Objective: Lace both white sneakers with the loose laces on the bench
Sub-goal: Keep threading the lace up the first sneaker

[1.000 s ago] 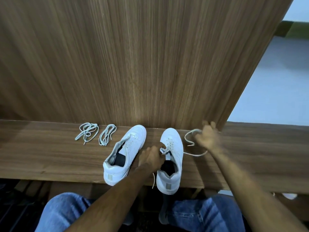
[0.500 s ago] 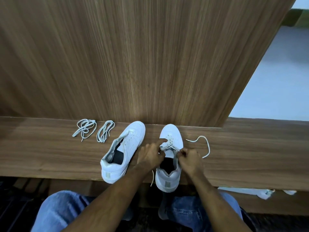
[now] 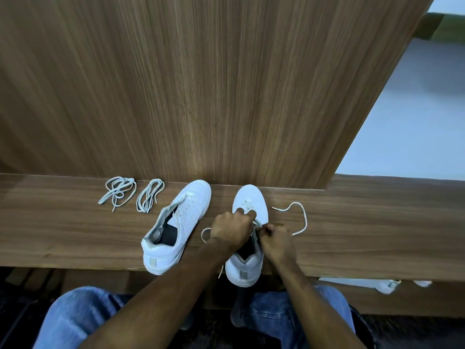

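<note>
Your left hand and right hand both pinch the thin white lace over the right white leather sneaker, bottom center on the brown wooden bench; the other white sneaker sits left, still unlaced.

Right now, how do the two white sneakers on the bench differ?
The right sneaker has a lace crossing its lower eyelets; the left sneaker shows none. The left hand and right hand are on the right sneaker; the left sneaker is untouched. The right sneaker points straight at the panel; the left sneaker angles rightward. Both are white and upright, with heels overhanging the bench edge.
</note>
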Available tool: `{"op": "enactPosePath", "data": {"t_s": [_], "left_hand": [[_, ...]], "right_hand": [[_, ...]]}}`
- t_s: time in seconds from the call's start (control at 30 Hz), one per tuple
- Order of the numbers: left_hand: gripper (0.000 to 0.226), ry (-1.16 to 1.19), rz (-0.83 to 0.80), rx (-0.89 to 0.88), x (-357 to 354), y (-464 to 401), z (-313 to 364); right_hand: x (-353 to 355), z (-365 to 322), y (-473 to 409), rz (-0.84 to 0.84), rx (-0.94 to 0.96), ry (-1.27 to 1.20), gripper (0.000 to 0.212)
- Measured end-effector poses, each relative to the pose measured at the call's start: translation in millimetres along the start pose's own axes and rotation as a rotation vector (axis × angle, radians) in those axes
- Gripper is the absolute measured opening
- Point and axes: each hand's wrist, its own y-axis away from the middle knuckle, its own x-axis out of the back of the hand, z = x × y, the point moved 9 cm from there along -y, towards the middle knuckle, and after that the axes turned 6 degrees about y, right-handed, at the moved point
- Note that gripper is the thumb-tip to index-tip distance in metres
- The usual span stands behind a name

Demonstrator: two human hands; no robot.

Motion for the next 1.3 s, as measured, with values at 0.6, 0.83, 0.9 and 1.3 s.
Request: {"op": "enactPosePath", "data": {"t_s": [0.6,0.83,0.9,1.3], "left_hand": [[0.032,0.050,0.273,-0.170,9.8,0.5,-5.4],[0.013,0.271,0.476,0.020,31.7,-1.0,-28.9],[0.008,0.770,0.645,0.349,49.5,7.5,-71.4],[0.027,0.134,0.389,-0.246,21.1,-1.6,-16.7]], "right_hand": [[7.0,-2.3,5.7,0.069,-0.032,0.106,0.022],[8.5,-1.0,8.7,0.082,-0.049,0.105,0.023],[7.4,-1.0,8.1,0.080,-0.041,0.085,0.023],[11.1,-8.4,12.9,0.098,-0.017,0.114,0.022]]}}
